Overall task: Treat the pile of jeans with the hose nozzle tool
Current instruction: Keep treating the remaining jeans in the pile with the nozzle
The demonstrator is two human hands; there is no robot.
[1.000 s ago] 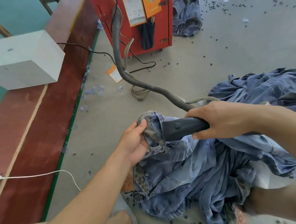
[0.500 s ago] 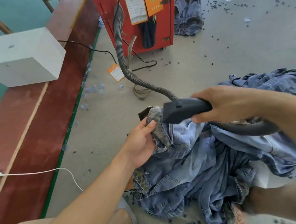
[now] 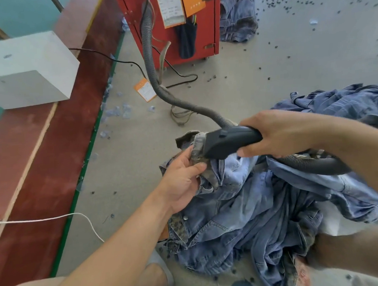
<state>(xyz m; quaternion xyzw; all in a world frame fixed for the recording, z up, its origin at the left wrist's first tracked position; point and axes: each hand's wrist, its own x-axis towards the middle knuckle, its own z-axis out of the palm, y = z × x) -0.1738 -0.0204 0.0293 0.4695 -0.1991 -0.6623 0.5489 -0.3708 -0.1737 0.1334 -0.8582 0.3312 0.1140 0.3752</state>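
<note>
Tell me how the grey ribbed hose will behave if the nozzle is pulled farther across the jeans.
The hose probably bends easily: it already curves from the red machine to the nozzle in the right hand. It likely drags and snags, since a loop rests on the jeans.

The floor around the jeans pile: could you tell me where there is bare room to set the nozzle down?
The clearest patch is the grey floor between the red board and the jeans pile, left of the left hand. Floor beyond the right hand, toward the red cabinet, is open but speckled with scraps. Near the cabinet, hose and cables crowd it.
</note>
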